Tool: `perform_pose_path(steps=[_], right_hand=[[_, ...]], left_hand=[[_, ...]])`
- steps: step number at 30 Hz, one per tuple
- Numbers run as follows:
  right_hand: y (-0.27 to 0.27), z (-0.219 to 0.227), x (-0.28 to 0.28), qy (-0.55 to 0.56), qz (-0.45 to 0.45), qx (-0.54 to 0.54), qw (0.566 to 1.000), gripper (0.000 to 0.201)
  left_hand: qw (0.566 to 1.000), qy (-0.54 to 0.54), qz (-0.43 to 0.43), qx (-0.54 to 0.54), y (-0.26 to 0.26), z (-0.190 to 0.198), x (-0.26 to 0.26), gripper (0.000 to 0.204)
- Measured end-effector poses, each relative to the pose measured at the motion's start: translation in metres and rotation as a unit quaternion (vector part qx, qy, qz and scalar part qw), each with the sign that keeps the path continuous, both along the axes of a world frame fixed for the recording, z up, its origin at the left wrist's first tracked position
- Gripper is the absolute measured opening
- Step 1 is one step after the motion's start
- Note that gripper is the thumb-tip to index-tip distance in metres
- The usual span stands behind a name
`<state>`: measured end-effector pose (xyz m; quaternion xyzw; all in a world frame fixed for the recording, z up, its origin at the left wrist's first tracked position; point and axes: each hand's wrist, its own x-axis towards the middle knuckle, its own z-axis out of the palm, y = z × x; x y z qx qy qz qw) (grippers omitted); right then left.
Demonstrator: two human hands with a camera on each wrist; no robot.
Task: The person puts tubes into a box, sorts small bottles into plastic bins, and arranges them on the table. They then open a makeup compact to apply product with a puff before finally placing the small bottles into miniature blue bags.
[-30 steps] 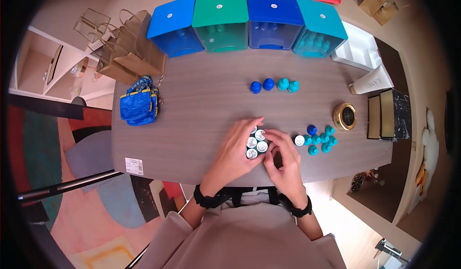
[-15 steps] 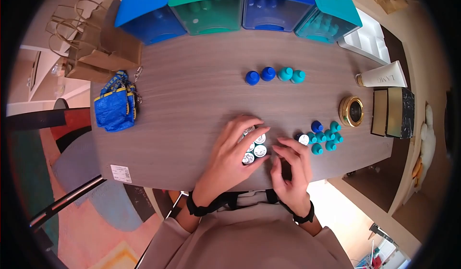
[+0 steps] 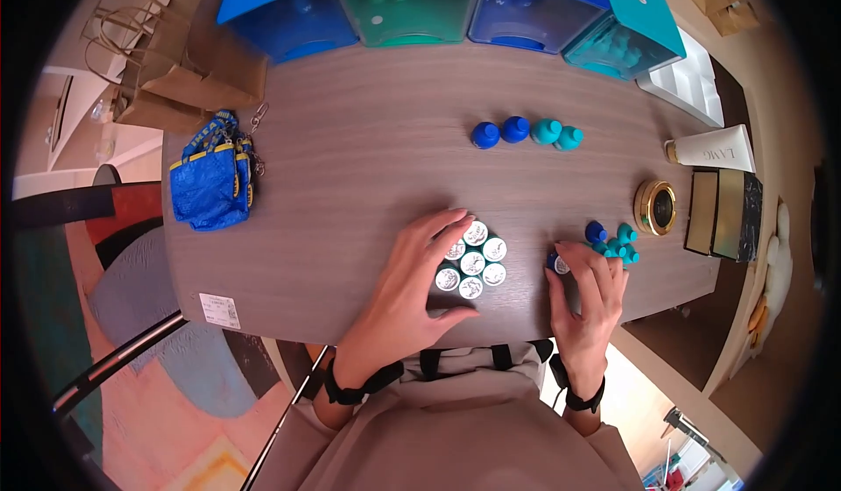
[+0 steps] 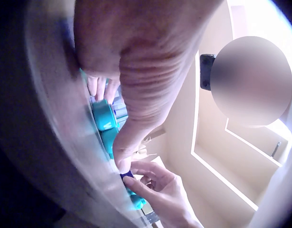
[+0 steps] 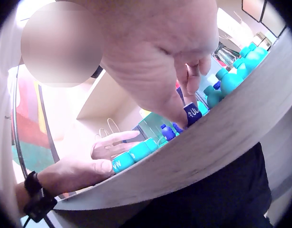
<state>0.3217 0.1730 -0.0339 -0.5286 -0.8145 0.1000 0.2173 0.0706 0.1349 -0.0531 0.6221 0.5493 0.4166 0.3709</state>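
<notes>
A tight cluster of several small teal bottles with white printed round faces (image 3: pixel 472 264) stands near the table's front edge in the head view. My left hand (image 3: pixel 407 276) curves loosely along the cluster's left side, thumb extended below it. In the left wrist view, teal bottle sides (image 4: pixel 104 115) show beside that hand. To the right, my right hand (image 3: pixel 591 303) pinches a dark blue bottle (image 3: pixel 560 264) with a white round face between thumb and fingers. White letters show on the side of this dark blue bottle (image 5: pixel 192 114) in the right wrist view.
Beyond the right hand stand small teal bottles (image 3: pixel 625 233) and a blue one (image 3: pixel 596 232), partly hidden by it. Blue (image 3: pixel 485 135) and teal bottles (image 3: pixel 547 132) form a row farther back. A gold-rimmed jar (image 3: pixel 655 208) and a white tube (image 3: pixel 714 149) lie right; coloured bins (image 3: pixel 407 18) line the back.
My right hand has left the cluster, moved right and taken hold of the white-faced dark blue bottle. The left hand has drawn back slightly, uncovering more of the cluster. The head view has shifted.
</notes>
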Motion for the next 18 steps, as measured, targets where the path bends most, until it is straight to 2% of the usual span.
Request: perform_pose_path(steps=[6, 9, 11, 18], right_hand=[[-0.005, -0.001, -0.005, 0.07, -0.035, -0.037, 0.996, 0.043], [-0.006, 0.003, -0.008, 0.097, -0.047, -0.089, 0.99, 0.044], [-0.007, 0.002, -0.013, 0.116, -0.007, -0.091, 0.989, 0.046], [-0.007, -0.001, -0.02, 0.157, -0.013, -0.122, 0.98, 0.044]], left_hand=[[0.999, 0.001, -0.005, -0.034, -0.007, 0.004, -0.016, 0.099], [0.999, -0.011, -0.005, -0.04, -0.004, 0.002, -0.013, 0.097], [0.999, -0.022, -0.007, -0.042, -0.002, 0.002, -0.013, 0.096], [0.999, -0.044, -0.015, -0.028, 0.0, 0.004, -0.021, 0.086]])
